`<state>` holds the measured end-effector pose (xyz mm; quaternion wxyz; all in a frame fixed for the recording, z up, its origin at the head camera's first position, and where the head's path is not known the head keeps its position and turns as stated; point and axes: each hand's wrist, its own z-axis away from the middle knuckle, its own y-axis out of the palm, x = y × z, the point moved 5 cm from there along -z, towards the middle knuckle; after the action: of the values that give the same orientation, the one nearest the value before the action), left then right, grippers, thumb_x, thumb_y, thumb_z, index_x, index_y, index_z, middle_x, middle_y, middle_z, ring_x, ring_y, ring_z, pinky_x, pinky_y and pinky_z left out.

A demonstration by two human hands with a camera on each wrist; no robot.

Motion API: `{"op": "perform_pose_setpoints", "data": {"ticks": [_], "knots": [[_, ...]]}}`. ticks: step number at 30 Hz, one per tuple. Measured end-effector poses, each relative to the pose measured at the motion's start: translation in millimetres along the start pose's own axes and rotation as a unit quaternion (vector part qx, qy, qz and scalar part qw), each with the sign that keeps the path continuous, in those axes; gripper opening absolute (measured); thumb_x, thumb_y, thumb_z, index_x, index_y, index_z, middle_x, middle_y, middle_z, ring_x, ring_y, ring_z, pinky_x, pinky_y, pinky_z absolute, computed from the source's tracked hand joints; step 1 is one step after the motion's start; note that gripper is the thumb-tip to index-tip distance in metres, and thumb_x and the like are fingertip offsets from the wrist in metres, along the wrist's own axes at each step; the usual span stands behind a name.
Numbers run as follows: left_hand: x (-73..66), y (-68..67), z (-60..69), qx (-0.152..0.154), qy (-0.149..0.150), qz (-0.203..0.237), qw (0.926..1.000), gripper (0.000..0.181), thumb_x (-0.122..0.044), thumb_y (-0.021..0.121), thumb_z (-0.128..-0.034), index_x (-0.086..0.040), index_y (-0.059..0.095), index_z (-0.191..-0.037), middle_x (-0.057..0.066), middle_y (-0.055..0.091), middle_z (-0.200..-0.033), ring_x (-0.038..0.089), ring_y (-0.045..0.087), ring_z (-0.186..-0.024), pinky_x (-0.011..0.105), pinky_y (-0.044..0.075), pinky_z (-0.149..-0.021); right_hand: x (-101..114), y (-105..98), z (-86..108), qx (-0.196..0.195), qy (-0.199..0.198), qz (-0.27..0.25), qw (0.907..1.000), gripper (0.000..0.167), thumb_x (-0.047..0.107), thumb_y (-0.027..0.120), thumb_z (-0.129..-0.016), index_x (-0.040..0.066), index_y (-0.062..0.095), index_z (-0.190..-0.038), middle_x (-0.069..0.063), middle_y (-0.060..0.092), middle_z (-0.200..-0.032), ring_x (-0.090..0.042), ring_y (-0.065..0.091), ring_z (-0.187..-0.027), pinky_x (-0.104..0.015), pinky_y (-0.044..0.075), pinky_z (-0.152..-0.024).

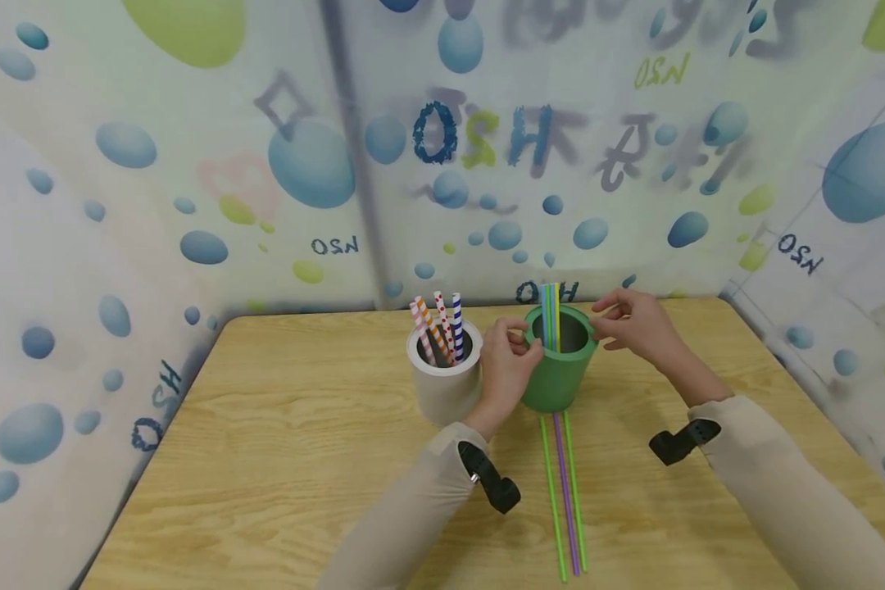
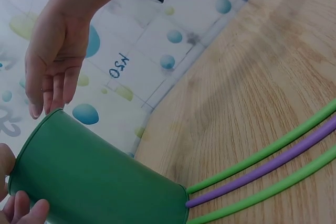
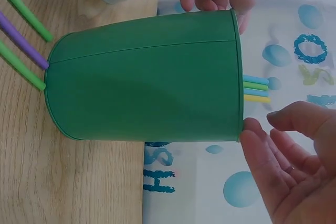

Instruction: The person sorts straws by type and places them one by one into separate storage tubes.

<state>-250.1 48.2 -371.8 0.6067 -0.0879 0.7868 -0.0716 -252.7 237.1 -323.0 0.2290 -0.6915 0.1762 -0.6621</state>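
A green cup stands on the table with blue, green and yellow straws upright inside. At the left of its rim is my left hand, fingers loosely bent; in the left wrist view some fingertips overlap its outer wall. My right hand is at the right of the rim. In the right wrist view its fingertips touch the rim, thumb apart from it. Two green straws and a purple straw lie on the table, their far ends at the cup's base.
To the left of the green cup stands a white cup holding patterned paper straws, close beside my left hand. A printed curtain hangs behind the wooden table and along its sides.
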Motion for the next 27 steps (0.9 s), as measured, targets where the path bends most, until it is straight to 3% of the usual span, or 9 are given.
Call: {"op": "perform_pose_setpoints", "data": {"ticks": [2, 8, 19, 27], "knots": [[0.2, 0.2, -0.4, 0.002, -0.003, 0.002, 1.0, 0.025, -0.008, 0.067, -0.0789, -0.005, 0.057, -0.101, 0.005, 0.05, -0.086, 0.012, 0.052, -0.074, 0.021, 0.046, -0.065, -0.8, -1.0, 0.4, -0.004, -0.003, 0.0, 1.0, 0.029, 0.012, 0.058, -0.089, -0.009, 0.051, -0.108, -0.025, 0.061, -0.092, -0.033, 0.064, -0.079, -0.036, 0.054, -0.063], [-3.0, -0.9, 0.8, 0.003, 0.0, 0.009, 1.0, 0.024, -0.008, 0.066, -0.0791, -0.003, 0.056, -0.1, 0.007, 0.05, -0.086, 0.013, 0.053, -0.073, 0.02, 0.045, -0.065, -5.2, -2.6, 6.9, -0.007, -0.011, 0.004, 0.9999, 0.029, 0.011, 0.058, -0.089, -0.01, 0.052, -0.107, -0.025, 0.062, -0.09, -0.019, 0.065, -0.071, -0.036, 0.054, -0.062], [-5.1, -1.8, 1.9, 0.002, -0.003, 0.013, 0.9999, 0.023, -0.006, 0.066, -0.0793, -0.002, 0.057, -0.1, 0.008, 0.05, -0.085, 0.013, 0.052, -0.072, 0.021, 0.046, -0.064, -37.4, 8.6, 24.2, 0.04, 0.023, -0.019, 0.9988, 0.031, 0.01, 0.059, -0.089, -0.012, 0.05, -0.108, -0.016, 0.061, -0.084, -0.019, 0.064, -0.071, -0.039, 0.054, -0.064], [-4.1, -2.3, 1.2, 0.0, -0.007, 0.007, 1.0, 0.024, -0.008, 0.067, -0.0792, -0.003, 0.057, -0.101, 0.008, 0.051, -0.085, 0.014, 0.053, -0.073, 0.021, 0.046, -0.064, -64.3, 34.3, 36.7, 0.074, 0.048, -0.042, 0.9952, 0.036, 0.012, 0.059, -0.088, -0.013, 0.049, -0.112, -0.021, 0.059, -0.086, -0.033, 0.064, -0.077, -0.04, 0.054, -0.064]]}}
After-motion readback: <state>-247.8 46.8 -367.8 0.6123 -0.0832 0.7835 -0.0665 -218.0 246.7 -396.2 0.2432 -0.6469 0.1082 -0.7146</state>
